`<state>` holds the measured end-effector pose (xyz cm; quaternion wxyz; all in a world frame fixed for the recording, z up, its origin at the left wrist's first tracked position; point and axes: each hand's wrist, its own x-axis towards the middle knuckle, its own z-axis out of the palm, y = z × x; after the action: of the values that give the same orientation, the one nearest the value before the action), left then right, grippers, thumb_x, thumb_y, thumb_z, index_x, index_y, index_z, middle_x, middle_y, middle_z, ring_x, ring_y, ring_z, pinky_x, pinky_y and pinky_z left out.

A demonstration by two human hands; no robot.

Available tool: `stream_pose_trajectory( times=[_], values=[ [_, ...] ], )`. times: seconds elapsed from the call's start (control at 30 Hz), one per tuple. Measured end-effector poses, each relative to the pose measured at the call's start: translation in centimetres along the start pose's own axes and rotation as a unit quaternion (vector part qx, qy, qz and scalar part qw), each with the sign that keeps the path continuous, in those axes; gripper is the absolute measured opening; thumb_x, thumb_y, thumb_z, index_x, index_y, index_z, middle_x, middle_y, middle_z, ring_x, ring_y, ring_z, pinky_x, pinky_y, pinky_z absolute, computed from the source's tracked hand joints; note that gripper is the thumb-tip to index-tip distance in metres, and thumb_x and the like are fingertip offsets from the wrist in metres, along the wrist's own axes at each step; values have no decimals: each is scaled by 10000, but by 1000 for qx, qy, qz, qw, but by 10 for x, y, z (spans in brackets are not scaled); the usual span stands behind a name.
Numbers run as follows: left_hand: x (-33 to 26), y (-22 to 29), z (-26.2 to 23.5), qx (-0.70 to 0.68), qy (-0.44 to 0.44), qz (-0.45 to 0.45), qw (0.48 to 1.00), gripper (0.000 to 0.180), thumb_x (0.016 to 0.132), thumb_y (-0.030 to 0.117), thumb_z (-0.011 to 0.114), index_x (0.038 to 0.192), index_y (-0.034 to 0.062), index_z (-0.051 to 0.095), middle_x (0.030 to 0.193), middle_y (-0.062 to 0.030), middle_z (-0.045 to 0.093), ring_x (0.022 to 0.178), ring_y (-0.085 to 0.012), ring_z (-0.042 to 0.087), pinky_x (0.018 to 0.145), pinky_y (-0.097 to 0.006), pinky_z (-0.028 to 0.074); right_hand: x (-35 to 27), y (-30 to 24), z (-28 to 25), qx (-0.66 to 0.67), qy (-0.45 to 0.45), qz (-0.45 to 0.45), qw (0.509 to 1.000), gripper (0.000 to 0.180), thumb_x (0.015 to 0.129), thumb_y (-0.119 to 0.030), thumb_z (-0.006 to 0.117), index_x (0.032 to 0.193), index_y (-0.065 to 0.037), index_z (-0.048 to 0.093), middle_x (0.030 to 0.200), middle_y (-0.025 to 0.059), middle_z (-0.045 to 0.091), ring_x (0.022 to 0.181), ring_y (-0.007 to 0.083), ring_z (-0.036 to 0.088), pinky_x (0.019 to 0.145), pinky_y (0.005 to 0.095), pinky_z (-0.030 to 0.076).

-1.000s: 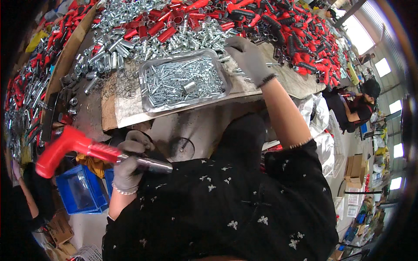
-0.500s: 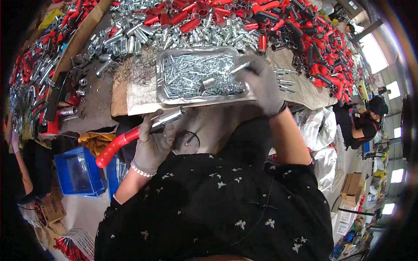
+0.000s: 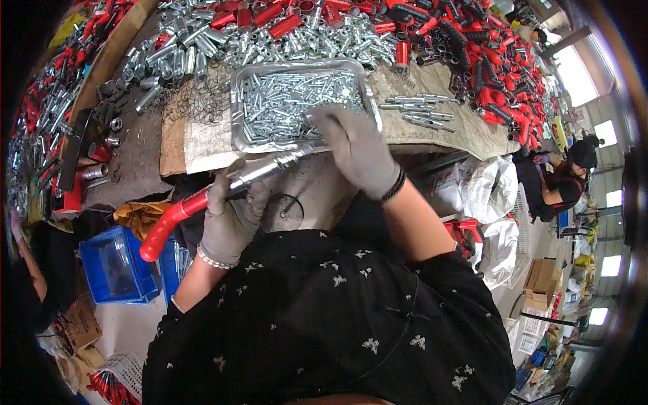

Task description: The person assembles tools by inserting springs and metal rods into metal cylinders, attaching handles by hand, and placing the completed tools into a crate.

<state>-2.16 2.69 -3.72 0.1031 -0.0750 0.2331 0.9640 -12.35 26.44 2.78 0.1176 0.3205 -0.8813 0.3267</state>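
My left hand [image 3: 233, 223], in a grey glove, is closed around a tool with a curved red handle [image 3: 169, 226] and a silver metal tube. A slimmer silver piece [image 3: 290, 158] protrudes from the tube's far end, just in front of the tray. My right hand [image 3: 354, 145], also gloved, is over the tray's near right part with its fingers curled. At its fingertips is a short silver sleeve [image 3: 310, 119], partly covered by the glove. The shallow metal tray [image 3: 237, 101] holds many small silver pins [image 3: 277, 101].
Behind the tray lie heaped silver fittings [image 3: 297, 47] and red tubes [image 3: 283, 27]. Red-and-black handles [image 3: 496, 88] pile up at the right, with several silver rods [image 3: 422, 108] before them. Thin wire springs [image 3: 202, 111] lie left of the tray. A blue crate [image 3: 115, 270] stands lower left.
My right hand has moved left and nearer, to the sleeve in the tray. The silver piece it held is gone from its fingers, and one now protrudes from the tube in my left hand.
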Motion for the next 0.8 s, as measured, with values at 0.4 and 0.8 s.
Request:
stream_pose_trajectory(
  times=[0.4, 0.8],
  values=[
    [-11, 2, -14, 40, -18, 6, 999, 568, 941, 383, 660, 1351, 42, 462, 1283, -166, 582, 1050, -224, 626, 870, -332, 554, -17, -29, 12, 101, -100, -168, 976, 486, 841, -136, 717, 1314, -128, 604, 1174, 160, 606, 1005, 358, 632, 850, 413, 520],
    [-20, -7, -18, 168, -43, -27, 984, 519, 946, 330, 634, 1319, 4, 479, 1138, -171, 655, 969, -248, 686, 888, -408, 562, -67, -23, 10, 148, -264, 152, 941, 379, 857, -139, 728, 1201, -77, 582, 945, 212, 636, 853, 394, 658, 764, 444, 514]
  ],
)
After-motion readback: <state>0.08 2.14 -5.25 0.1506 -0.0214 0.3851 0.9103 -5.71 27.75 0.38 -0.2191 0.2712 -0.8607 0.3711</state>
